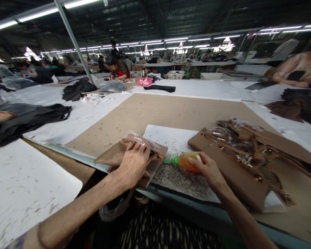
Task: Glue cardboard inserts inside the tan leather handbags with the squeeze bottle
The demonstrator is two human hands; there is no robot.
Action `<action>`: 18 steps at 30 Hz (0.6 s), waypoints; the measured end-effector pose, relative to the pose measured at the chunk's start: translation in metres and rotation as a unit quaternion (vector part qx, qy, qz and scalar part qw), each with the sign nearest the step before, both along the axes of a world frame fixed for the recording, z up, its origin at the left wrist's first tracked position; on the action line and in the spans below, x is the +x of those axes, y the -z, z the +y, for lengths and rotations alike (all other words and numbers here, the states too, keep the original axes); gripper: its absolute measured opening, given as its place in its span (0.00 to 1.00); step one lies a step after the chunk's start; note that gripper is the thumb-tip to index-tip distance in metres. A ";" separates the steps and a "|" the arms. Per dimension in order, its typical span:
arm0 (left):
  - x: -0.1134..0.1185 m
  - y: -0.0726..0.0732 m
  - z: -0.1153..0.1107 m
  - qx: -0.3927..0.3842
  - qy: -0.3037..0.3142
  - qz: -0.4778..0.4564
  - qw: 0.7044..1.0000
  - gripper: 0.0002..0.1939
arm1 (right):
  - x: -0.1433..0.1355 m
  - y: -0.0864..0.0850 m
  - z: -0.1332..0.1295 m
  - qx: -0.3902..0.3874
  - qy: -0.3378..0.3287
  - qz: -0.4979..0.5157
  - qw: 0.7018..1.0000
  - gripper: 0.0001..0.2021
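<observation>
My left hand (134,164) is closed over a brown leather bag piece (110,154) at the table's front edge, with clear plastic wrap (140,138) around its upper part. In my right hand (208,169) is a squeeze bottle (188,162) of amber liquid, lying nearly level. Its green nozzle (169,160) points left and reaches the right edge of the bag piece; whether the tip touches is hard to tell. Beneath the bottle lies a white sheet (171,136) soiled with grey-brown residue toward the front.
Several brown handbags (230,166) with metal fittings and plastic wrapping are piled at the right. A brown board (171,109) covers the table behind. Black material (38,119) lies at left beside another person's hand (1,117). People work farther back.
</observation>
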State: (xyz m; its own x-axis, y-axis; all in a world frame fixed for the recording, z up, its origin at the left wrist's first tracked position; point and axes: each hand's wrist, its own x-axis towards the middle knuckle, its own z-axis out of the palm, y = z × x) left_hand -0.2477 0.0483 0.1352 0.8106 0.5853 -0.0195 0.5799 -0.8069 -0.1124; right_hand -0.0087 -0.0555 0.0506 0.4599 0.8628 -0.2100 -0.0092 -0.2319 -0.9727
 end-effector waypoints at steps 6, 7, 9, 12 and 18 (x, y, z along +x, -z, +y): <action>0.001 0.001 -0.001 -0.016 -0.027 -0.032 0.999 0.15 | -0.001 -0.005 -0.002 -0.012 0.005 0.034 0.999 0.24; 0.001 0.001 -0.002 -0.012 -0.026 -0.031 0.999 0.14 | -0.002 -0.006 -0.002 -0.013 0.002 0.035 0.999 0.24; 0.001 0.001 -0.002 -0.010 -0.025 -0.023 0.999 0.15 | -0.005 -0.007 -0.002 -0.013 -0.004 0.036 0.999 0.24; 0.001 0.000 0.000 -0.018 -0.014 -0.006 1.000 0.16 | -0.009 -0.009 -0.002 -0.015 -0.011 0.036 0.999 0.23; 0.001 0.001 0.000 -0.019 -0.016 -0.008 1.000 0.14 | -0.015 -0.016 -0.009 -0.018 -0.032 0.044 0.998 0.23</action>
State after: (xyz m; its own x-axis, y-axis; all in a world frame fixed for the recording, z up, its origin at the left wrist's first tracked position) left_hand -0.2471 0.0480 0.1347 0.7920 0.6098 -0.0284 0.6068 -0.7915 -0.0725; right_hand -0.0240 -0.0642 0.0667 0.3823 0.8810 -0.2787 -0.0777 -0.2698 -0.9598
